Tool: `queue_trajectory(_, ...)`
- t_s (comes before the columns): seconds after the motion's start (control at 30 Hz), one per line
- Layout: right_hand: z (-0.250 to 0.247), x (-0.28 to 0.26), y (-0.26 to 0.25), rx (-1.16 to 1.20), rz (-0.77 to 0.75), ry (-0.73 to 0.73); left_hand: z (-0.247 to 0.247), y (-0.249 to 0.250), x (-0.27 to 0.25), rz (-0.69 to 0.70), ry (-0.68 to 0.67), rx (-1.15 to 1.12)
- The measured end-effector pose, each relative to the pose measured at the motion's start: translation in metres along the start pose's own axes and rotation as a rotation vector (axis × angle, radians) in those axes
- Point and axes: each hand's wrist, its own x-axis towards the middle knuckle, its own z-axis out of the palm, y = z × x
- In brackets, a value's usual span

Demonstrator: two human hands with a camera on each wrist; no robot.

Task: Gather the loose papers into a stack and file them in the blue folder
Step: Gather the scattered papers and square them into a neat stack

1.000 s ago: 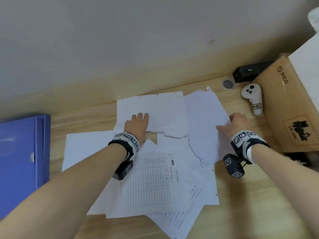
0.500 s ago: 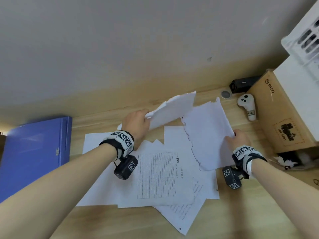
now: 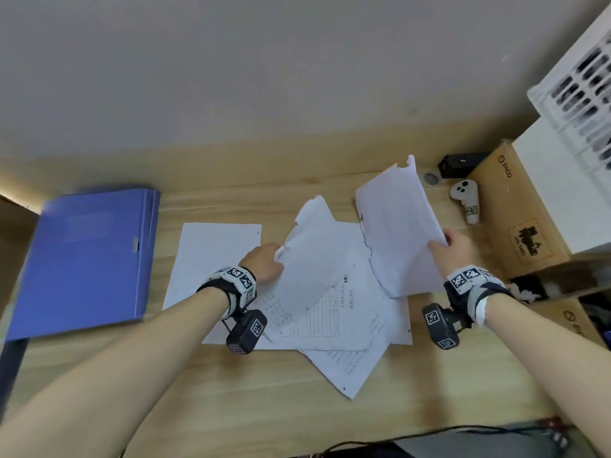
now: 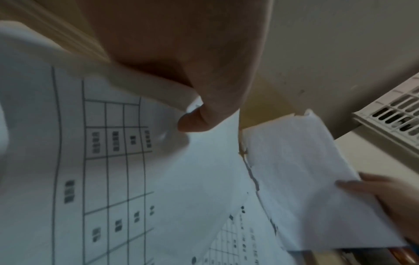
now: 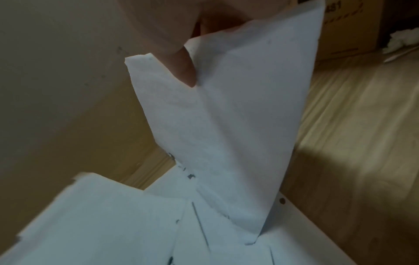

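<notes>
Loose white papers [image 3: 334, 312] lie overlapped in the middle of the wooden desk [image 3: 264, 398]. My left hand [image 3: 264, 259] pinches a torn-edged sheet [image 3: 310, 249] by its left edge and holds it tilted above the pile; the thumb [image 4: 195, 120] shows on it in the left wrist view. My right hand [image 3: 451, 247] grips a second torn sheet [image 3: 400, 226] by its right edge, lifted and slanted; the thumb [image 5: 183, 66] presses on that sheet [image 5: 222, 125] in the right wrist view. The closed blue folder [image 3: 86, 259] lies flat at the left.
At the right stand a cardboard box [image 3: 515, 213] with a white crate [image 3: 582, 94] above it. A white controller [image 3: 466, 200], a small black device [image 3: 459, 165] and a round disc [image 3: 431, 178] sit near the wall. A dark cable [image 3: 429, 436] runs along the front edge.
Both hands went from lying on the papers to lifting one sheet each. The left sheet has swung down towards the pile; the right sheet has risen higher. The head view has shifted.
</notes>
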Motion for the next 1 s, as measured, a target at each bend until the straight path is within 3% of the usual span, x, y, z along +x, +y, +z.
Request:
queue_trajectory(0.1,-0.003,-0.019,-0.017,-0.040,-0.114,0.020,0.016,-0.010,0.006,-0.025,-0.100,0.072)
queue_trajectory(0.23,0.009,-0.038,-0.035,0.009,-0.256,0.014,0.033,-0.021,0.014,-0.035,-0.138,0.126)
queue_trajectory(0.37,0.038,-0.063,-0.045,0.042,-0.340,-0.112,0.043,-0.036,0.014,0.003,-0.039,-0.021)
queue_trajectory(0.57,0.099,-0.107,-0.033,-0.176,-0.505,-0.389,0.034,-0.074,-0.007,0.014,0.156,-0.098)
queue_trajectory(0.8,0.150,-0.135,0.000,-0.423,-0.474,-0.678,0.010,-0.141,-0.033,-0.150,0.273,-0.040)
queue_trajectory(1.0,0.152,-0.134,0.002,-0.354,-0.409,-0.652,0.002,-0.172,-0.038,-0.306,0.340,0.015)
